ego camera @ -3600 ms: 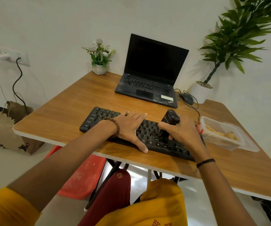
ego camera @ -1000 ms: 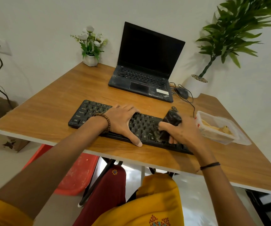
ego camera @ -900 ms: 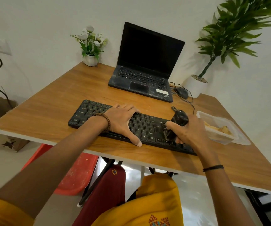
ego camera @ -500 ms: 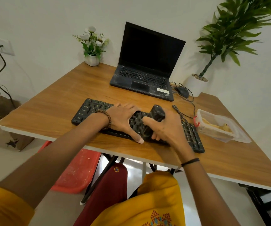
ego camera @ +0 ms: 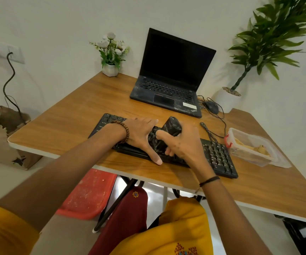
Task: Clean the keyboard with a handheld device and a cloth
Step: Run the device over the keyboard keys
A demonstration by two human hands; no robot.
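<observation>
R hand [ego camera: 183, 144] grips device [ego camera: 172, 127] on kbd [ego camera: 218, 155] (near desk [ego camera: 75, 122] edge).

Right hand [ego camera: 185, 146] slid handheld device [ego camera: 172, 128] leftward along keyboard [ego camera: 218, 155], now beside left hand [ego camera: 139, 133].

ThinkPad logo [ego camera: 194, 110] — faint — on laptop [ego camera: 167, 92] palm rest.
</observation>
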